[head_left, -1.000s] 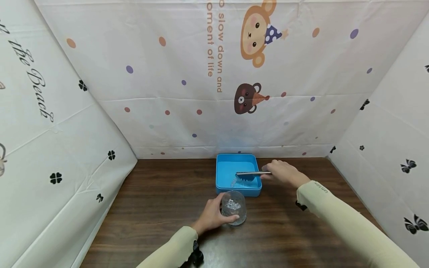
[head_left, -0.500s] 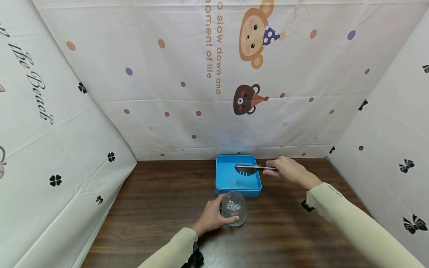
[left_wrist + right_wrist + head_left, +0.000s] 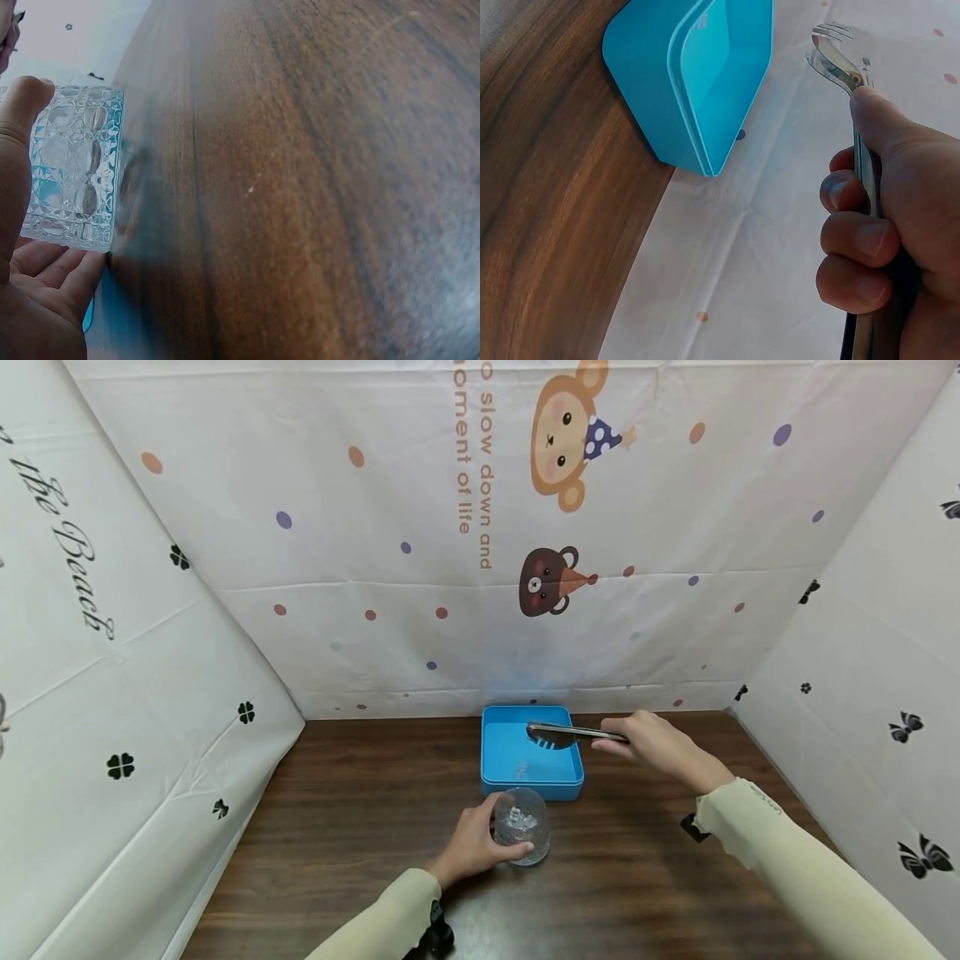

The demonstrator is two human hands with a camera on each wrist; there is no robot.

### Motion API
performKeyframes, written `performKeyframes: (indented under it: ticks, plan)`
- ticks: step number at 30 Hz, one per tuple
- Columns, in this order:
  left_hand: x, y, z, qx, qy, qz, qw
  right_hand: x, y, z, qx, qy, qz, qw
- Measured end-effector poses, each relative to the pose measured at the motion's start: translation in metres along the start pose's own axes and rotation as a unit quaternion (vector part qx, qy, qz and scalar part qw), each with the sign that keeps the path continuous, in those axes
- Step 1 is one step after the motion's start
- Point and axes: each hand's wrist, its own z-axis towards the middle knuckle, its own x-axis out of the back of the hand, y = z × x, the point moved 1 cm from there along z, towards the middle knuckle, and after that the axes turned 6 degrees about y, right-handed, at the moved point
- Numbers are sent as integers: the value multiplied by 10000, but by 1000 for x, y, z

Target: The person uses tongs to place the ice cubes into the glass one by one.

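My left hand (image 3: pixel 471 843) grips a clear cut-glass tumbler (image 3: pixel 537 825) on the table, thumb on the near side and fingers around the far side. Clear ice-like pieces (image 3: pixel 519 818) lie inside it. The glass's faceted wall (image 3: pixel 75 165) shows in the left wrist view. In my right hand (image 3: pixel 656 745) is a pair of metal tongs (image 3: pixel 553 732), its forked head over the blue box (image 3: pixel 502 752). I cannot tell whether the tips (image 3: pixel 831 46) pinch anything. A few clear pieces (image 3: pixel 522 770) lie on the box floor near its front wall.
The blue box stands on the dark wood table (image 3: pixel 375 810) against the back sheet (image 3: pixel 337 643). White printed sheets (image 3: pixel 847 710) also rise at the left and right sides. The glass stands just in front of the box.
My right hand has lifted the tongs from the front of the box and drawn them back and slightly to the right. The left hand and the tumbler have stayed in place.
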Motion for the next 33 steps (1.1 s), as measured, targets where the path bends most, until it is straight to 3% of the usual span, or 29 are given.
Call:
performKeyframes:
  ticks: [8, 16, 33]
  plan:
    - [0, 0, 0, 33, -20, 54, 10000, -1, -2, -3, -8, 0, -18, 10000]
    - [0, 0, 0, 88, -41, 14, 10000, -1, -15, -7, 480, 238, 30, 9986]
    - [0, 0, 0, -15, 7, 58, 10000, -11, -47, -28, 1069, -22, 397, 9935]
